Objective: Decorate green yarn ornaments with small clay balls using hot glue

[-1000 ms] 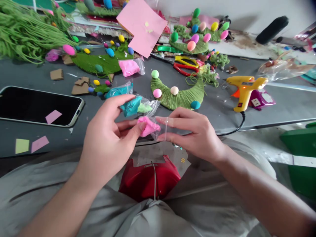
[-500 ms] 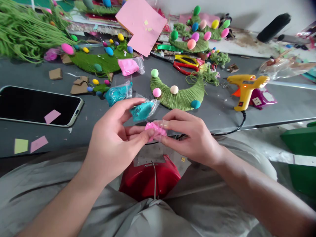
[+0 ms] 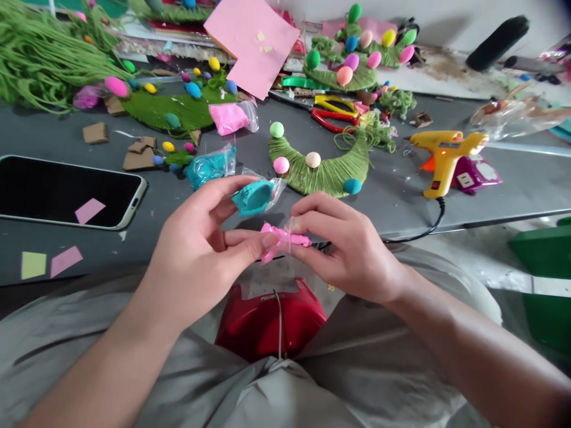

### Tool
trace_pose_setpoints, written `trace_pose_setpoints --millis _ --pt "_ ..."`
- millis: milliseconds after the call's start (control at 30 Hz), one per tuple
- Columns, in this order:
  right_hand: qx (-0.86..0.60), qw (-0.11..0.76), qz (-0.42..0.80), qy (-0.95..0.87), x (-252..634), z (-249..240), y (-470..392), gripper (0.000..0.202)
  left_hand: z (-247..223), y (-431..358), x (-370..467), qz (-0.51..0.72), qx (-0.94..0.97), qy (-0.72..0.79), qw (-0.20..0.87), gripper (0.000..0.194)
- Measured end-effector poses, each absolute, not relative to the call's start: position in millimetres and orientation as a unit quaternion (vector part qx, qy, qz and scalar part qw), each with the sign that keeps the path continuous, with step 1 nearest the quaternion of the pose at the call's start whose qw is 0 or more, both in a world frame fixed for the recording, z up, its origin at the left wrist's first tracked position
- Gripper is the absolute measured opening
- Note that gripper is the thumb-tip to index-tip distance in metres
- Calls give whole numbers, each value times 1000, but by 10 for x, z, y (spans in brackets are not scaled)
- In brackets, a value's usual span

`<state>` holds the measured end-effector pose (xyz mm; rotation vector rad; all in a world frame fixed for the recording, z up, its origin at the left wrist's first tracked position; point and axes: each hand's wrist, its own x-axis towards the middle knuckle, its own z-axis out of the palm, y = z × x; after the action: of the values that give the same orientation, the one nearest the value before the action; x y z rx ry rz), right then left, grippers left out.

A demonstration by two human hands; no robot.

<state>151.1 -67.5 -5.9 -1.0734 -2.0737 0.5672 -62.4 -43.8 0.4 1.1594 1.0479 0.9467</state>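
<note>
We are holding a pink lump [image 3: 284,236] between our two hands, over the near edge of the grey table [image 3: 383,208]. Our left hand [image 3: 200,252] is pinching its left end, thumb pressing toward the curled fingers. Our right hand [image 3: 348,246] is gripping the clear plastic bag [image 3: 293,224] around the lump, thumb and fingers closing in from the right. A teal lump [image 3: 253,198] in plastic is sitting against our left forefinger; whether that finger is holding it, we are not managing to tell. A second teal packet [image 3: 209,167] is lying just beyond the left hand, and a pink packet [image 3: 228,120] is resting farther off. Beyond our right hand, a green crescent [image 3: 319,175] wrapped in yarn is bearing four coloured balls. A yellow glue gun [image 3: 446,159] is standing to the right, its small light glowing; a phone [image 3: 66,190] is lying at the left, a pink paper scrap [image 3: 90,210] resting on it.
</note>
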Motion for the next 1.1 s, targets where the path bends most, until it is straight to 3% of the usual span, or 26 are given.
trace_pose_setpoints --millis 300,467,533,800,1000,1100 --pt "-443 381 265 -767 1593 23 -659 4 29 -409 -676 437 542 514 500 64" --pt "-543 460 298 -636 1716 179 -641 9 83 -353 -805 465 601 563 325 63" --pt "-565 485 301 -595 1764 210 -622 13 81 -328 -855 470 612 560 300 63" --pt "-508 405 407 -642 1697 106 -610 25 40 -331 -855 459 621 537 340 62" --pt "-519 384 467 -605 1700 161 -588 22 8 -273 -963 407 674 579 210 69" --pt "-517 394 486 -584 1686 162 -576 10 47 -241 -997 372 679 609 174 68"
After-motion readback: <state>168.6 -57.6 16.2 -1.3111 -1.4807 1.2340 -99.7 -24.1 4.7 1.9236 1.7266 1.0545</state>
